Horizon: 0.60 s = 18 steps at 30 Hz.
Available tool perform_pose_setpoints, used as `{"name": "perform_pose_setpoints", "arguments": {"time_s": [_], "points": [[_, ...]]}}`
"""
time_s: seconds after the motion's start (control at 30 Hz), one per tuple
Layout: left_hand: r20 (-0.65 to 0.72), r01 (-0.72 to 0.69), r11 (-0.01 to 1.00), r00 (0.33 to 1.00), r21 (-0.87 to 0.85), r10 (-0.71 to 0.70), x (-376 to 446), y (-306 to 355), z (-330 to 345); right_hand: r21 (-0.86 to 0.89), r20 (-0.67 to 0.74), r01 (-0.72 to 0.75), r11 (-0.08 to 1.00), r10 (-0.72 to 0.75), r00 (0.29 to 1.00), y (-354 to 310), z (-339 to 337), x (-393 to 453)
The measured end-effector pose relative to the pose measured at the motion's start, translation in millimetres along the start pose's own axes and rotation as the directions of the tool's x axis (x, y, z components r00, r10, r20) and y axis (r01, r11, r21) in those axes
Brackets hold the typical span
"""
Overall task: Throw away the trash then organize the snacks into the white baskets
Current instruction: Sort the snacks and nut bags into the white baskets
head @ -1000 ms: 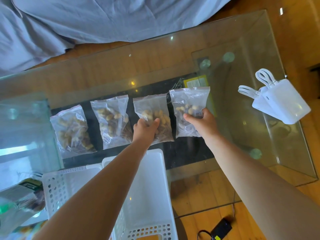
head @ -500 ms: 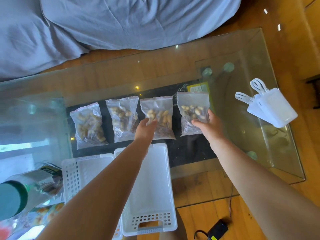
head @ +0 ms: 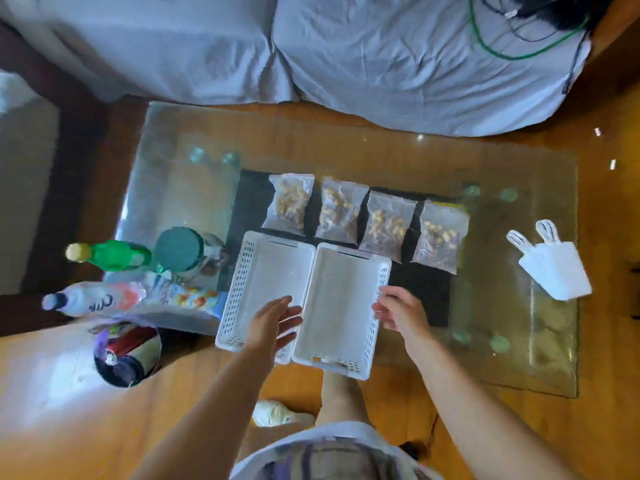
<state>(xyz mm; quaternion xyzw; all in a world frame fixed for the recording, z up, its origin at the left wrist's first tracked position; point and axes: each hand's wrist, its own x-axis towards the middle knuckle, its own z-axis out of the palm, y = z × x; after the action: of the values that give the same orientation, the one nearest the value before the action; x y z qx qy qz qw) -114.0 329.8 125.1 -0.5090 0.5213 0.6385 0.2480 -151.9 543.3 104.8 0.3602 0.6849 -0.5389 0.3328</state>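
Head view: left hand [head: 273, 322] fingers spread over left white basket [head: 266, 268]; right hand [head: 398, 311] loosely open beside right white basket [head: 346, 299], contact unclear; left forearm hides basket's near corner.

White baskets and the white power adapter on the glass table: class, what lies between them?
In the head view, bare glass table separates the right white basket from the power adapter; the right hand hovers beside the basket.

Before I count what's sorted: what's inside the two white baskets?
Nothing shows in either. The left basket and right basket have bare white floors. The left hand covers part of the left basket's near end, so that patch is unseen. All four snack bags lie on the table behind.
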Motion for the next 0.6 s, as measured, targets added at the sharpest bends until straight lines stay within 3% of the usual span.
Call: {"name": "perform_pose_setpoints", "arguments": {"time_s": [0.2,0.37,0.6], "points": [[-0.151,-0.008,0.979,0.988,-0.202,-0.024,-61.1,-65.3,-124.7,-0.26,0.181,0.1,0.96,-0.053,0.982,22.0,90.9,-83.6],[-0.226,-0.071,0.899,0.974,-0.431,-0.032,-121.2,-142.8,-227.4,-0.418,0.35,0.224,0.88,-0.072,0.934,40.6,170.4,-161.1],[-0.365,-0.125,0.674,0.903,-0.728,-0.227,-186.7,-286.5,-334.4,-0.63,0.489,0.392,0.671,-0.051,0.871,91.0,257.2,-232.2]]}}
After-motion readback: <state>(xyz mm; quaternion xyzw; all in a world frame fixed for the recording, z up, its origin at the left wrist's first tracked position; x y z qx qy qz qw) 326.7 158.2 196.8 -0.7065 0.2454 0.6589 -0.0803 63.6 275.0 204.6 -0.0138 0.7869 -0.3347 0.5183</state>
